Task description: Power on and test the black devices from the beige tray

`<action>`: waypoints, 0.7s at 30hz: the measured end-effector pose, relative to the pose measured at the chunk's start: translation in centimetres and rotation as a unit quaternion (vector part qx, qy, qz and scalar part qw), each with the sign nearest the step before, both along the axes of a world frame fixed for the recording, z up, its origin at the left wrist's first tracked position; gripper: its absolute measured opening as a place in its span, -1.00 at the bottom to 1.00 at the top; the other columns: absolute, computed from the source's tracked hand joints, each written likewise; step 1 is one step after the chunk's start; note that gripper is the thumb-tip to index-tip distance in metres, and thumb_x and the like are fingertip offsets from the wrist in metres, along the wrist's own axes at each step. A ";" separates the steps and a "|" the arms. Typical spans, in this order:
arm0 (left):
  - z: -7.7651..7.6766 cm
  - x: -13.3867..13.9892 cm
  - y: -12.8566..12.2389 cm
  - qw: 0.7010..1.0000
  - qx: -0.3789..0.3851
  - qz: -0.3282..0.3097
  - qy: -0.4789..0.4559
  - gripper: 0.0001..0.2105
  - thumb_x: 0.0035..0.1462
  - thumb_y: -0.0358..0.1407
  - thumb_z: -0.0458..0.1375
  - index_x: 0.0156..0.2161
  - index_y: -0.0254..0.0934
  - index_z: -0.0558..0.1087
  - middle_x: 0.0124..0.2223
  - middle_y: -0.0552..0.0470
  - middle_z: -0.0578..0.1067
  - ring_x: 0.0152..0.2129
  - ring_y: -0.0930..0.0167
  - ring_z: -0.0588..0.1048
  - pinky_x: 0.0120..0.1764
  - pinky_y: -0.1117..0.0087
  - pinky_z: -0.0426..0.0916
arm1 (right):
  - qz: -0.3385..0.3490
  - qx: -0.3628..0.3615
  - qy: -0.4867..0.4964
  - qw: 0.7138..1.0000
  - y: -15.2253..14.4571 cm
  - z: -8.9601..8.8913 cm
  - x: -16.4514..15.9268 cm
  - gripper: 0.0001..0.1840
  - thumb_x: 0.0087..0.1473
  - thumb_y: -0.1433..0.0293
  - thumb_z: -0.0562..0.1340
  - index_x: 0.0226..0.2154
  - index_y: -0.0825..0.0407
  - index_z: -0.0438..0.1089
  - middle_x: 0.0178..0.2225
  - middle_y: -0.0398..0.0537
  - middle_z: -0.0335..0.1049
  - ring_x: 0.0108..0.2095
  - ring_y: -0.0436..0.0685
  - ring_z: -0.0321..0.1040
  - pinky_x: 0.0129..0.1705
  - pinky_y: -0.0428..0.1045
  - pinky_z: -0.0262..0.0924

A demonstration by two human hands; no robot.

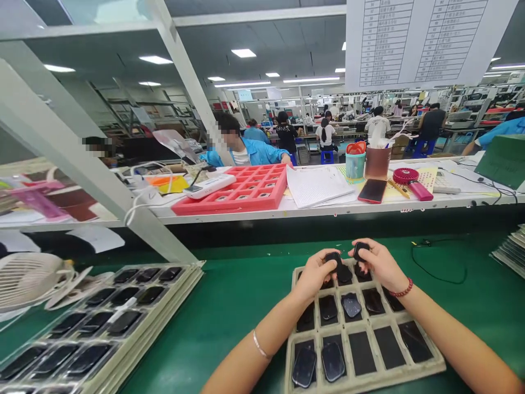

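Observation:
My left hand grips a black rounded-rectangle piece, like a small glass screen, between thumb and fingers. My right hand pinches a similar black piece. Both hands are above the far row of a beige compartment tray. Several tray pockets hold dark glossy pieces, among them a screen at the near left and another screen beside it. Two near-row pockets, around the middle pocket, show only a flat dark bottom. My fingers partly hide the far pockets.
Stacked trays of black screens stand at left, near a pale fan. A shelf above the green bench carries a red tray, papers and a phone. A black cable lies at right. People work beyond.

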State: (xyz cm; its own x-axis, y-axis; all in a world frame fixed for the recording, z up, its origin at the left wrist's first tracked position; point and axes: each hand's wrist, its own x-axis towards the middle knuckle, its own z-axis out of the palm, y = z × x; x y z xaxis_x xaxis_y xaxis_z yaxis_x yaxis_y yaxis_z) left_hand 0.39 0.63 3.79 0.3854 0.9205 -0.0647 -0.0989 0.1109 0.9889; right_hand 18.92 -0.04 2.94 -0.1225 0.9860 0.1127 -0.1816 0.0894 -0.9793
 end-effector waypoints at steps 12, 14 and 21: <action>-2.0 -1.0 0.7 0.992 -0.055 -0.058 -0.096 -0.43 -0.06 -0.18 0.28 0.07 -0.29 0.31 -0.33 0.02 0.44 -0.56 0.52 0.45 -0.57 0.53 0.19 | 0.165 -0.096 0.094 0.977 -0.2 -1.0 1.6 -0.55 -0.06 0.37 0.35 -0.05 -0.02 0.39 -0.18 -0.03 0.41 -0.51 -0.09 0.34 -0.50 -0.14 0.35; -2.0 -1.0 0.8 0.993 -0.045 -0.065 -0.093 -0.46 -0.07 -0.17 0.28 0.03 -0.29 0.33 -0.31 0.02 0.44 -0.60 0.53 0.44 -0.59 0.53 0.19 | 0.167 -0.088 0.074 0.979 -0.4 -1.0 1.5 -0.56 -0.08 0.37 0.36 -0.08 -0.02 0.41 -0.22 -0.07 0.41 -0.56 -0.11 0.32 -0.51 -0.15 0.34; -1.7 -0.6 0.5 0.996 -0.047 -0.043 -0.056 -0.57 0.03 -0.26 0.17 0.04 -0.30 0.31 -0.24 -0.06 0.45 -0.37 0.41 0.48 -0.44 0.47 0.31 | 0.113 -0.070 0.014 0.991 -0.3 -1.4 1.4 -0.53 0.04 0.30 0.26 0.04 -0.10 0.30 -0.07 0.00 0.37 -0.32 0.04 0.43 -0.34 -0.05 0.38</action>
State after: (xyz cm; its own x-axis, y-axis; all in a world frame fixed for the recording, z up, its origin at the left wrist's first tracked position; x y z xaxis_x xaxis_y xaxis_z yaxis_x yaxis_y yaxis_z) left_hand -0.25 1.09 2.08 0.4729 0.8752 -0.1019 -0.1944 0.2164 0.9568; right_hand 20.30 -0.39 1.51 -0.3414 0.9398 -0.0173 -0.2094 -0.0940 -0.9733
